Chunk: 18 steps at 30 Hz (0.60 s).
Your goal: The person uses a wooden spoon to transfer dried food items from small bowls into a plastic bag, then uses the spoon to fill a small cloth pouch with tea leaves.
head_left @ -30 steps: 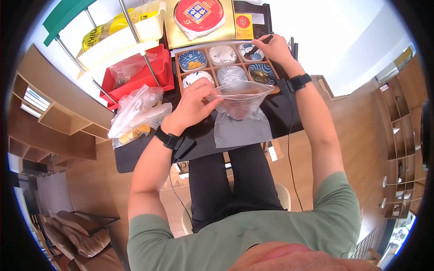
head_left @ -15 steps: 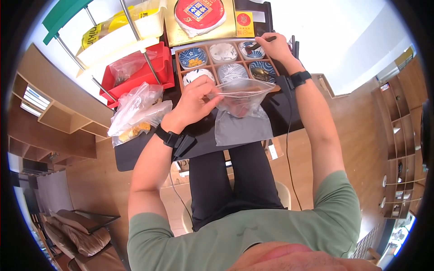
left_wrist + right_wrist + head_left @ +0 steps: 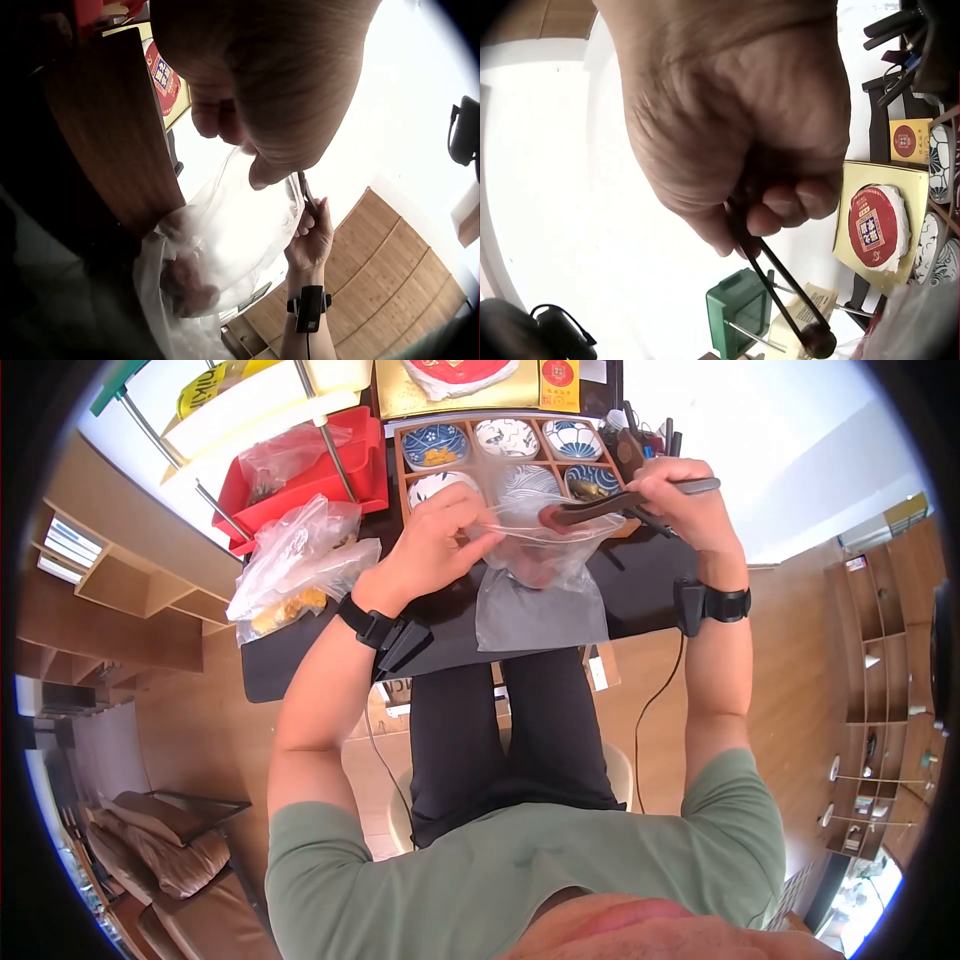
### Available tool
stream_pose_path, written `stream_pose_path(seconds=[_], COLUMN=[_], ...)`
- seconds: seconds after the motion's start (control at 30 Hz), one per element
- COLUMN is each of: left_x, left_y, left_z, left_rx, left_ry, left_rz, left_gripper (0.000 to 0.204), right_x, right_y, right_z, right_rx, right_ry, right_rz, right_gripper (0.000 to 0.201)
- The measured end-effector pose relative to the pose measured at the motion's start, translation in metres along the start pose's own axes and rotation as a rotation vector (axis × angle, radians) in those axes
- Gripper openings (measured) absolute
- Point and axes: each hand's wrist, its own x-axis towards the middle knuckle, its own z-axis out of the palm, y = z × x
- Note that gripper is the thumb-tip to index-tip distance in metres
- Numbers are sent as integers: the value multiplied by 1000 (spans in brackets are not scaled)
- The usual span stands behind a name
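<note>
In the head view my left hand (image 3: pixel 435 545) pinches the rim of a clear zip bag (image 3: pixel 540 622), its mouth gaping open. Reddish-brown pieces lie inside the bag (image 3: pixel 225 247), blurred through the plastic. My right hand (image 3: pixel 688 500) grips dark slim tongs (image 3: pixel 615 503), angled down leftward so the tips overlap the bag's mouth. Between the tips sits a small, round, dark red piece (image 3: pixel 818 340), like a dried fruit. Behind the bag is a wooden compartment tray (image 3: pixel 420 473) of patterned dishes. One blue dish (image 3: pixel 424 440) holds yellow bits; the fan-patterned dish (image 3: pixel 572 440) shows a bare inside.
Plastic bags with yellow contents (image 3: pixel 300 565) lie on the table's left. A red bin (image 3: pixel 370 465) and a tiered rack (image 3: pixel 335 448) stand behind them. A gold box with a red round package (image 3: pixel 877 229) is at the back, pens (image 3: pixel 675 445) at the right.
My right hand has drawn the tongs from the back-right dish toward me, over the bag's mouth. My left hand keeps its hold on the bag. The head view has tilted slightly downward.
</note>
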Motion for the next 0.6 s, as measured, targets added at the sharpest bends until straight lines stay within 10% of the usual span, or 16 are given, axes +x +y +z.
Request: stream_pose_path(seconds=[0.2, 0.6], left_x=[0, 6], left_y=[-2, 11], left_z=[2, -2], left_rx=[-17, -12], left_ry=[32, 33], left_rz=[-9, 43], left_gripper=[12, 16], right_x=[3, -121], right_y=[-18, 16], right_z=[30, 50], right_rx=[-276, 240], right_ry=[-150, 671], right_rz=[32, -456], right_gripper=[10, 35])
